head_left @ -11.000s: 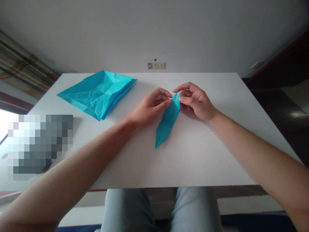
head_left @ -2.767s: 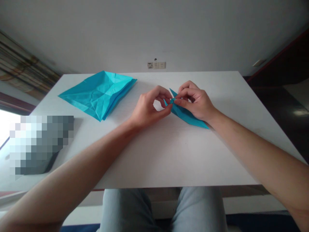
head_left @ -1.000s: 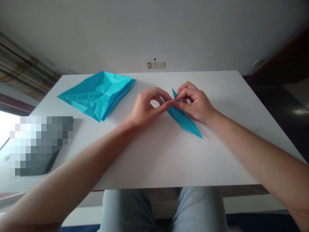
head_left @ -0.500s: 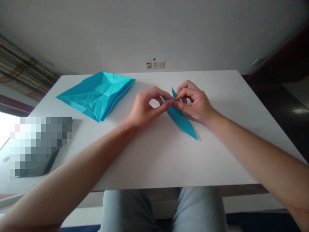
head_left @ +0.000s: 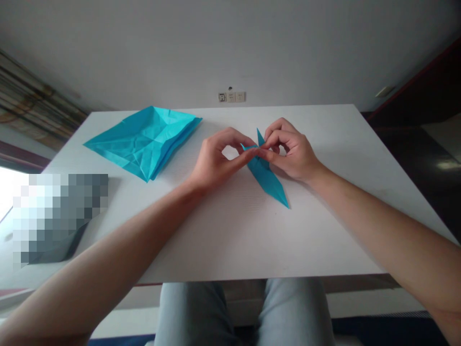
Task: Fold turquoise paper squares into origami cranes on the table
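Between my two hands is a folded piece of blue paper (head_left: 267, 179), long and narrow with pointed ends. One tip points up past my fingers and another slants down toward the table's front right. My left hand (head_left: 221, 156) pinches it near its upper middle, thumb against forefinger. Right beside that spot my right hand (head_left: 290, 148) pinches it too, its fingertips touching or almost touching the left ones. The fingers cover the exact fold there.
A larger creased blue paper sheet (head_left: 144, 142), folded in layers, lies at the white table's (head_left: 216, 240) back left. A pixelated grey object (head_left: 68, 221) stands at the left edge. Wall sockets (head_left: 231, 97) are behind the table.
The lower tip of the folded blue paper has swung slightly left, and its upper tip has shifted up a little. Both hands keep their pinch in nearly the same place.
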The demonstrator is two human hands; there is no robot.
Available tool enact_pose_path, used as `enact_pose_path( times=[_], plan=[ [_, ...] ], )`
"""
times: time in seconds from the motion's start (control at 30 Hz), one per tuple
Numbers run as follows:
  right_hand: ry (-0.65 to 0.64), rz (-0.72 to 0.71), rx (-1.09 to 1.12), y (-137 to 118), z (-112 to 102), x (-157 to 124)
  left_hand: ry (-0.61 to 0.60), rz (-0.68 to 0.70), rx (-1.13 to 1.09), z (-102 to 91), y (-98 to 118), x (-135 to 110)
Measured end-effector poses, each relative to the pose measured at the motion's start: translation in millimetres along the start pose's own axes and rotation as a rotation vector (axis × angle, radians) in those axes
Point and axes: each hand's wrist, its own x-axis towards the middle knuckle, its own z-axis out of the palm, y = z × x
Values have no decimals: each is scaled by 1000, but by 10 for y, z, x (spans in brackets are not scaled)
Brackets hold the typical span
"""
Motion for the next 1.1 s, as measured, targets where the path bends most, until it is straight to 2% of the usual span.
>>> enact_pose_path(
  times=[0.17, 0.4, 0.6, 0.8, 1.1],
  plan=[
    [-10, -3, -19, -20, 9, -1, 11, 63, 32, -11, 38, 3],
    [21, 1, 5, -26, 6, -3, 24, -67, 37, 1, 57, -17],
    [52, 30, 13, -16, 19, -14, 34, -87, 44, 3, 43, -17],
    [79, 28, -6, -32, 42, -5, 27, -56, 35, -24, 64, -18],
    [72, 27, -19, -68, 19, 6, 48, 74, 62, 12, 46, -15]
  ],
)
